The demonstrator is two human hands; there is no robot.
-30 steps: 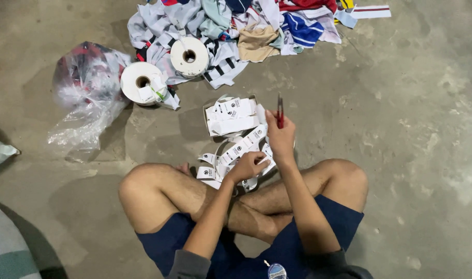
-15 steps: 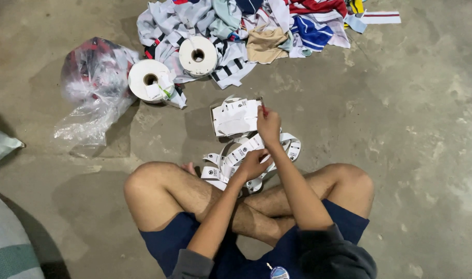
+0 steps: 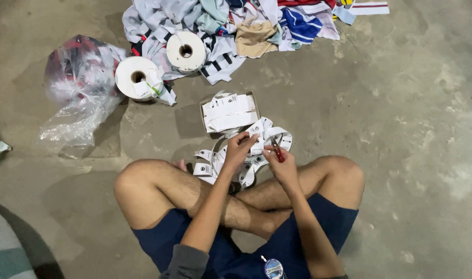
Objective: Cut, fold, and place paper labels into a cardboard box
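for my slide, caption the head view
Seated person's left hand holds label strip, right hand red tool.

two white rolls (image 3: 161, 64) | clothing heap (image 3: 246, 26) | clear plastic bag (image 3: 78, 88) | concrete floor (image 3: 401, 129)

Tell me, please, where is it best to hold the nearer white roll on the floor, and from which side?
Probably from above: the nearer white roll lies flat with its hollow core facing up. A hand could put fingers into the core and the thumb on the outer wall, on the side away from the loose label end.
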